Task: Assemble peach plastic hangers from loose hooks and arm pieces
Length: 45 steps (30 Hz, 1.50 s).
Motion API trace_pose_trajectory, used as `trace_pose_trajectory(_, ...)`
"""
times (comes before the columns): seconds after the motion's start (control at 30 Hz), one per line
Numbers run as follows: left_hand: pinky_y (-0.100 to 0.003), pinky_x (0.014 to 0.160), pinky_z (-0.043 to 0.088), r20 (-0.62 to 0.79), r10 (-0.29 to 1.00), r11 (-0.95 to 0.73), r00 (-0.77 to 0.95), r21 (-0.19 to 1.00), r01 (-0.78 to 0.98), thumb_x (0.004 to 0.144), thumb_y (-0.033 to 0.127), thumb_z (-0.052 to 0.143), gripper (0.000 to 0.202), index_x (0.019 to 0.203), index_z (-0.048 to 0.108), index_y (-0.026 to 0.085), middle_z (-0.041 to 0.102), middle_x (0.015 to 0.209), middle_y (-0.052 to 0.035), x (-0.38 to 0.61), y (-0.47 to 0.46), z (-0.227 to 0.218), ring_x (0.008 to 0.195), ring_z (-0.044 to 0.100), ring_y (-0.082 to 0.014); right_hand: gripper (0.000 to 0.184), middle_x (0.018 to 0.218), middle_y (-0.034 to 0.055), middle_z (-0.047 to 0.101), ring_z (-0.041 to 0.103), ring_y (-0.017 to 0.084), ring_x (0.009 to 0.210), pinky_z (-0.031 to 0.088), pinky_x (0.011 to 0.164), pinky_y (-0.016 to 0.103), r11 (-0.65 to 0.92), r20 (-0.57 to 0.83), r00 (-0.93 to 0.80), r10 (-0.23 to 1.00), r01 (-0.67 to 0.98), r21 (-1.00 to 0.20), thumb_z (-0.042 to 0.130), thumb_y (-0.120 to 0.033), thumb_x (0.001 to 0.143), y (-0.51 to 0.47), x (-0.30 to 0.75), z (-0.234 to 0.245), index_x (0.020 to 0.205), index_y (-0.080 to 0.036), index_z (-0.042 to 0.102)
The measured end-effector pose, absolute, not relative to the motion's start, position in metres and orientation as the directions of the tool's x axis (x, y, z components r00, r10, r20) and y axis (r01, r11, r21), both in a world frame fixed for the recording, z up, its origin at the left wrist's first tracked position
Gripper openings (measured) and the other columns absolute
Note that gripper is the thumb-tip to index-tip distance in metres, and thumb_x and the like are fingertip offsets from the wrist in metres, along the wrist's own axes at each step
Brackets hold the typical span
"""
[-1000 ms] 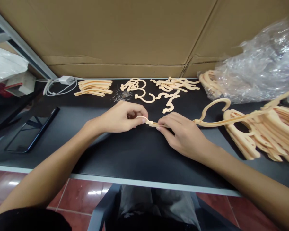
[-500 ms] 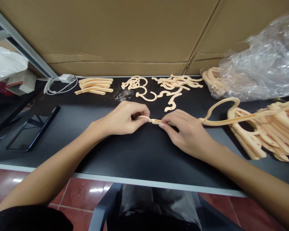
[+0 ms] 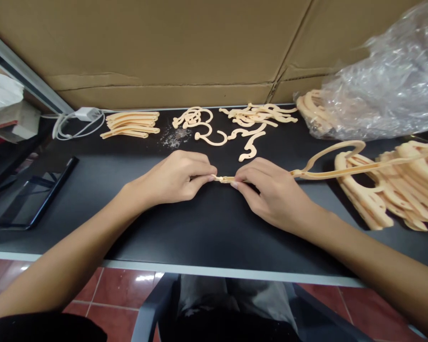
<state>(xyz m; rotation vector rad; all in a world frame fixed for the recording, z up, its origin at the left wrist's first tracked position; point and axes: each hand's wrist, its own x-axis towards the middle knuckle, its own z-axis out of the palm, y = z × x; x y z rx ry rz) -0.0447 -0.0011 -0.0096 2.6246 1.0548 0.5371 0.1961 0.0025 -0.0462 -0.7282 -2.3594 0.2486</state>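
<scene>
Soft, even indoor light fills the view, moderately bright and without a hard beam. The left hand [image 3: 171, 178] and right hand [image 3: 274, 197] stay clearly lit, with soft shadows falling on the matte black counter [image 3: 214, 237] below them. Below the hands, glossy red floor tiles [image 3: 123, 289] carry small white streaks of glare, and crumpled plastic wrap [image 3: 388, 80] beyond the right hand glints. Wide-angle distortion bows the counter's front edge and stretches the left forearm [image 3: 64, 251] toward the frame's corner.
</scene>
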Motion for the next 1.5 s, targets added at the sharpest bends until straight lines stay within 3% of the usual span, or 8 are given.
trace_pose_trajectory(0.27,-0.029,0.074,0.049,0.239,0.675,-0.724,0.698,0.398,0.564,0.099,0.023,0.050,0.029,0.090,0.077,0.018,0.073,0.089,-0.0074,-0.0478,0.0018,-0.0135,0.078,0.066,-0.0171,0.018,0.086,0.0119,0.070,0.063,0.024,0.083,0.056,0.075,0.042,0.865,0.558,-0.662,0.501,0.401,-0.302,0.050,-0.011,0.097,0.0033,0.1982,-0.0457,0.087,-0.017,0.064)
trace_pose_trajectory(0.57,-0.027,0.073,0.050,0.225,0.677,-0.704,0.700,0.473,0.529,0.098,0.024,0.055,0.024,0.090,0.077,0.019,0.075,0.091,-0.0059,-0.0475,0.0016,-0.0092,0.078,0.069,-0.0162,0.021,0.086,0.0124,0.070,0.063,0.024,0.083,0.056,0.077,0.042,0.859,0.541,-0.667,0.512,0.400,-0.320,0.050,-0.013,0.097,0.0040,0.1980,-0.0453,0.088,-0.016,0.068)
trace_pose_trajectory(0.97,-0.024,0.068,0.049,0.310,0.649,-0.746,0.695,0.440,0.500,0.097,0.018,0.057,0.021,0.088,0.076,0.016,0.075,0.085,-0.0043,-0.0470,0.0023,-0.0106,0.073,0.067,-0.0129,0.015,0.085,0.0141,0.070,0.063,0.025,0.080,0.055,0.073,0.041,0.899,0.603,-0.667,0.438,0.343,-0.273,0.054,-0.009,0.095,0.0070,0.1980,-0.0479,0.086,-0.012,0.066)
trace_pose_trajectory(1.5,-0.024,0.069,0.050,0.252,0.634,-0.739,0.731,0.478,0.475,0.095,0.014,0.058,0.019,0.088,0.076,0.016,0.074,0.085,-0.0040,-0.0439,0.0017,-0.0074,0.074,0.067,-0.0131,0.018,0.085,0.0127,0.071,0.060,0.023,0.080,0.054,0.072,0.041,0.918,0.589,-0.704,0.396,0.302,-0.256,0.051,-0.007,0.096,0.0066,0.1986,-0.0498,0.088,-0.011,0.067)
